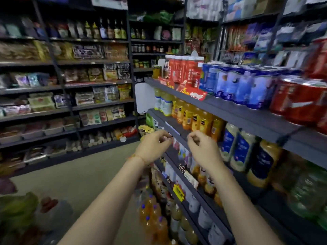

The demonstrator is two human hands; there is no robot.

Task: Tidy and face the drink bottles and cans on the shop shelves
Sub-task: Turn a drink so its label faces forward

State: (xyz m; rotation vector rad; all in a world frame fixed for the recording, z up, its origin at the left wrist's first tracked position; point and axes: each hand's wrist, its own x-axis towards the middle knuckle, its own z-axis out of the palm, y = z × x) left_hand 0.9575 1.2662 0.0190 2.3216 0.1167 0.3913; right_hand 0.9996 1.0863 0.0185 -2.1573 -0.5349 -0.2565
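Both hands raised, empty: left hand (153,147) and right hand (200,149) with fingers loosely curled, just off shelf edge (178,131); orange juice bottles (196,119) on shelf behind

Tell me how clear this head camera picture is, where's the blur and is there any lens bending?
Head view: wide-angle bending bows the shelf edge and tilts the uprights; the red cans at right and the bottom-left corner smear most; both hands are soft, fingers curled, holding nothing visible; the orange bottles read fairly clearly; light is dim and even, without strong glare.
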